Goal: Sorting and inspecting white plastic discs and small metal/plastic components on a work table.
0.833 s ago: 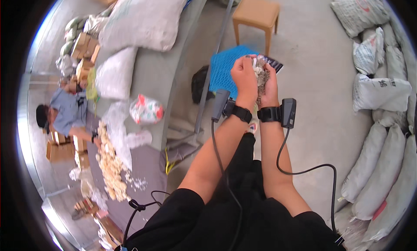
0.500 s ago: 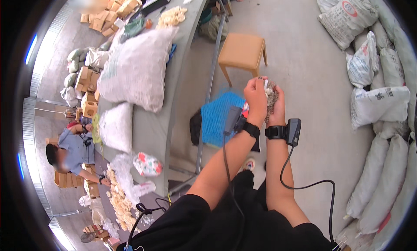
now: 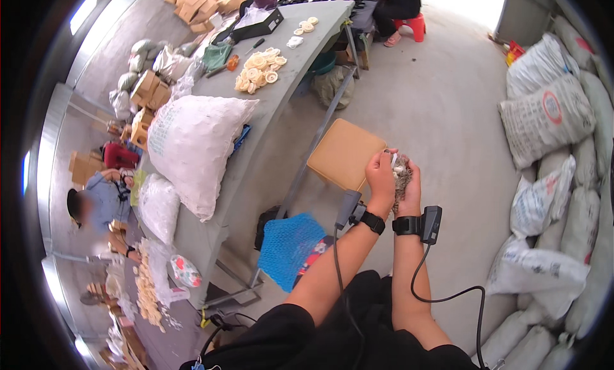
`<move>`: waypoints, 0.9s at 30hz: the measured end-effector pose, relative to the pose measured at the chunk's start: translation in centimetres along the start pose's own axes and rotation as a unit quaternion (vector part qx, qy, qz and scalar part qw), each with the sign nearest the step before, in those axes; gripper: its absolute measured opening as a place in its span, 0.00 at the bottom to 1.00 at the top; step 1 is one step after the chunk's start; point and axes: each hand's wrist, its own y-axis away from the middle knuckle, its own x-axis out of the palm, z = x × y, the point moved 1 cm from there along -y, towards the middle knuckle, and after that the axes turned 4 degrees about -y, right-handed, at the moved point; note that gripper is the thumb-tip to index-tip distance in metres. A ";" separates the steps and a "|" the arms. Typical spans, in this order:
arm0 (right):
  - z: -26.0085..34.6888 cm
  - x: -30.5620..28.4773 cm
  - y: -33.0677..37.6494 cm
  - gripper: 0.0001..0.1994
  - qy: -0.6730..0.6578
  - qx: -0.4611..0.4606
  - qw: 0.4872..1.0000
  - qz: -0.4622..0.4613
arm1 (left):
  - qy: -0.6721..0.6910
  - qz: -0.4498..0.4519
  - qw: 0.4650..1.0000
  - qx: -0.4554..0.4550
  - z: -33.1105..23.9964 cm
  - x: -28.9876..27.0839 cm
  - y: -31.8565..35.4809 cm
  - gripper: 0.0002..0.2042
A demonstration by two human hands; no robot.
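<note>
Both hands are together in front of me around a grey-brown, speckled clump (image 3: pixel 402 184) with a whitish part on top. What the clump is made of is too small to tell. My left hand (image 3: pixel 380 177) closes on its left side, thumb and fingers drawn together near the top. Curled along the right side, my right hand (image 3: pixel 413 191) cups the clump from below. Each wrist wears a black strap with a cabled device. Just beyond and left of the hands stands a tan square stool (image 3: pixel 343 151).
At left runs a long grey table (image 3: pixel 281 66) with a large stuffed white sack (image 3: pixel 195 146) and cream-coloured rings (image 3: pixel 259 70). A blue mesh covering (image 3: pixel 289 250) sits beside its legs. Full sacks (image 3: pixel 550 117) line the right. A co-worker (image 3: pixel 105 200) is across the table; another sits farther ahead.
My view has moved forward along the table. The stool now appears closer to my hands, and a seated person has come into view at the far end. Both hands still hold the clump.
</note>
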 end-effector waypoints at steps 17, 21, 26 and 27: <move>-2.9 13.3 -35.8 0.15 0.097 0.161 0.981 0.056 | 0.019 -0.194 0.978 0.078 -2.6 5.2 -35.7 0.11; -6.9 16.6 -44.6 0.14 0.081 0.248 0.963 0.072 | 0.010 -0.264 0.959 0.106 -3.2 3.3 -45.1 0.11; -12.9 19.1 -57.3 0.13 0.082 0.348 0.931 0.071 | 0.043 -0.358 0.926 0.111 -3.7 1.2 -57.1 0.10; -14.3 19.9 -59.1 0.13 0.087 0.368 0.924 0.064 | 0.041 -0.379 0.918 0.109 -3.9 0.4 -59.2 0.10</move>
